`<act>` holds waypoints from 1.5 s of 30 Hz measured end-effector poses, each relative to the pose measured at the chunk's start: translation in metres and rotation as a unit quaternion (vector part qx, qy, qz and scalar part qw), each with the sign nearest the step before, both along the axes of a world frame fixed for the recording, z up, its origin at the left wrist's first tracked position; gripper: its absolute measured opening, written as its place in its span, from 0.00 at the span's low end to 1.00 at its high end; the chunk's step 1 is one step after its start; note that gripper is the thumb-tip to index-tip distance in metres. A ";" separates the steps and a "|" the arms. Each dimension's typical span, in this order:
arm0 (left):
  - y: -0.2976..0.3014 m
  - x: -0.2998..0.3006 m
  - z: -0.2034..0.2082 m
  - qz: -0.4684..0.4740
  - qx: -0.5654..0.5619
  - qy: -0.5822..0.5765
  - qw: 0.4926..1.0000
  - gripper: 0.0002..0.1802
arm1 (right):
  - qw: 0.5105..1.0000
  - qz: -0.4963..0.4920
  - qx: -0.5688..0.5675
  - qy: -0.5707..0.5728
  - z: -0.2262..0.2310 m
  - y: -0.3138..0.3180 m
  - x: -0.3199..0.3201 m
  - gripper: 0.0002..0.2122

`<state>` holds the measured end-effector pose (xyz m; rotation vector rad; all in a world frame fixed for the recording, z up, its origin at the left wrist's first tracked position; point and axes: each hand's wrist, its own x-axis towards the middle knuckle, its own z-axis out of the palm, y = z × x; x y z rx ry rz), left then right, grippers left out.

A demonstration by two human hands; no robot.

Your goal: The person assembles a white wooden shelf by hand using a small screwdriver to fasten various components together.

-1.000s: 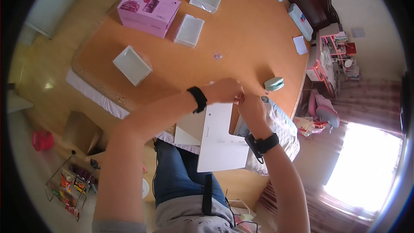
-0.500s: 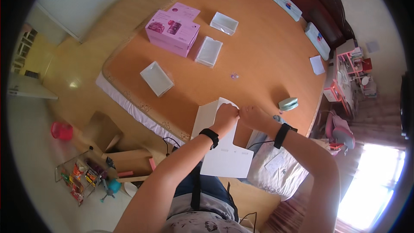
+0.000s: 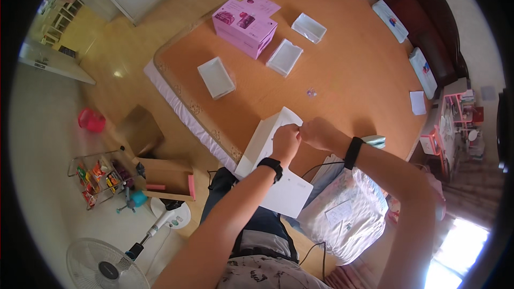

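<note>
A white folded cardboard sheet (image 3: 288, 195) spans the bed's near edge and my lap, with a raised panel at its far left. My left hand (image 3: 286, 142) is closed over the far part, fingers curled at its edge. Against it, my right hand (image 3: 320, 132) is also closed, pinching at the corner of the raised flap. The fingertips of both hands meet there and partly hide what is between them. A light green case (image 3: 374, 141) lies just beyond my right wrist, partly covered by it.
On the orange bed mat (image 3: 353, 75) stand a pink box (image 3: 243, 29) and white trays (image 3: 216, 77), (image 3: 285, 58), (image 3: 309, 27). A small clear purple item (image 3: 311, 92) lies mid-bed. Folded bedding (image 3: 342, 219) is at right; an open carton (image 3: 167, 176) and fan (image 3: 108, 270) stand left.
The view has turned, so the bed and its things sit further right and the fan shows. The cardboard has tilted, and my hands remain together at its edge.
</note>
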<state>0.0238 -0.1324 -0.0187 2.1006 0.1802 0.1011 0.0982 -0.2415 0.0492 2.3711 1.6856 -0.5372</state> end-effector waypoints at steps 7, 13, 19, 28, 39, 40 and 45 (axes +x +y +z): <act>0.029 0.032 -0.002 -0.217 -0.006 0.038 0.975 0.06 | 0.987 -0.136 0.030 -0.082 -0.003 -0.002 -0.023 0.04; 0.045 0.088 -0.005 -0.475 0.069 -0.053 0.876 0.04 | 0.944 -0.323 0.034 -0.055 -0.011 0.009 -0.030 0.05; 0.032 0.139 -0.009 -0.695 -0.009 -0.070 0.715 0.03 | 0.817 -0.574 -0.005 -0.053 -0.008 0.040 -0.047 0.04; -0.022 0.177 -0.023 -0.897 -0.041 -0.004 0.440 0.06 | 0.559 -0.826 -0.011 -0.075 -0.004 0.082 -0.046 0.05; 0.033 0.144 -0.012 -0.751 -0.011 -0.115 0.650 0.04 | 0.806 -0.582 -0.072 -0.083 0.001 0.063 -0.057 0.05; 0.040 0.134 -0.011 -0.705 -0.016 -0.076 0.705 0.05 | 0.825 -0.555 -0.075 -0.078 0.004 0.057 -0.053 0.05; 0.048 0.074 -0.007 -0.462 -0.091 0.014 0.882 0.08 | 0.896 -0.439 -0.066 -0.025 0.020 0.035 -0.032 0.05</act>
